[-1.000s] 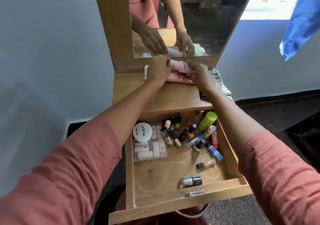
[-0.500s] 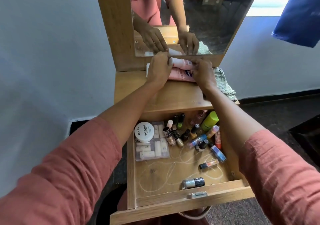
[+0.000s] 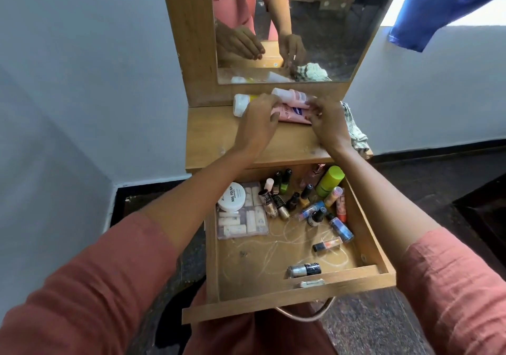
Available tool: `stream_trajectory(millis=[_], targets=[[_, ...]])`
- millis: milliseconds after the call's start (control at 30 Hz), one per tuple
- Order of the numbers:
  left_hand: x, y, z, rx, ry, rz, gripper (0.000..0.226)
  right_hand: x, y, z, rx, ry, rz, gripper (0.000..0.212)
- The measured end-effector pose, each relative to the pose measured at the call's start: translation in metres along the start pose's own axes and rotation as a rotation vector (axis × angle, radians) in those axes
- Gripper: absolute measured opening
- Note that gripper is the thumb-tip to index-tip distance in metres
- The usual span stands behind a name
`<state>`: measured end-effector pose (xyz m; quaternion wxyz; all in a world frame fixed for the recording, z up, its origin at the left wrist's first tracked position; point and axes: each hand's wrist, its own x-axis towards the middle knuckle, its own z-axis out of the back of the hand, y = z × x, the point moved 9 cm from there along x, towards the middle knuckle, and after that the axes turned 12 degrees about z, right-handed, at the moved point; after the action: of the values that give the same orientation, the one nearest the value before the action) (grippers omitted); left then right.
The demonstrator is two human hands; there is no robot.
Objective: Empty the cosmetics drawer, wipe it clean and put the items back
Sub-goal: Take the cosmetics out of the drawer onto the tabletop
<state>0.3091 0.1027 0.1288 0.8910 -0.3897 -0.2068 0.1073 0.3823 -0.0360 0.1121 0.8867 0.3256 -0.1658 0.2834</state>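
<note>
Grip indiscernible: left hand (image 3: pixel 257 120) and right hand (image 3: pixel 328 122) touch pink tubes (image 3: pixel 293 98), upper centre; settle them flat before releasing.

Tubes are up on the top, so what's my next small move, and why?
Probably leave the pink tubes and bring the right hand down to the green bottle: the drawer still holds many items.

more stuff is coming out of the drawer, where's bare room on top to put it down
The tabletop has bare wood on its left side and along its front edge, in front of the white bottle and pink tubes. The back strip by the mirror is crowded with those; the cloth takes the right end.
</note>
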Motion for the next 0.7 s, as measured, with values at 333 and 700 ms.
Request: stream_trajectory(millis=[333,700], targets=[[-0.108,0.007,-0.048,-0.036,0.292,-0.056,0.018,-0.084,0.03,0.008,0.116,0.101,0.047,0.015],[-0.216,0.052,-0.135,0.227,0.88,-0.002,0.013,-0.191,0.003,-0.01,0.043,0.507,-0.082,0.01]])
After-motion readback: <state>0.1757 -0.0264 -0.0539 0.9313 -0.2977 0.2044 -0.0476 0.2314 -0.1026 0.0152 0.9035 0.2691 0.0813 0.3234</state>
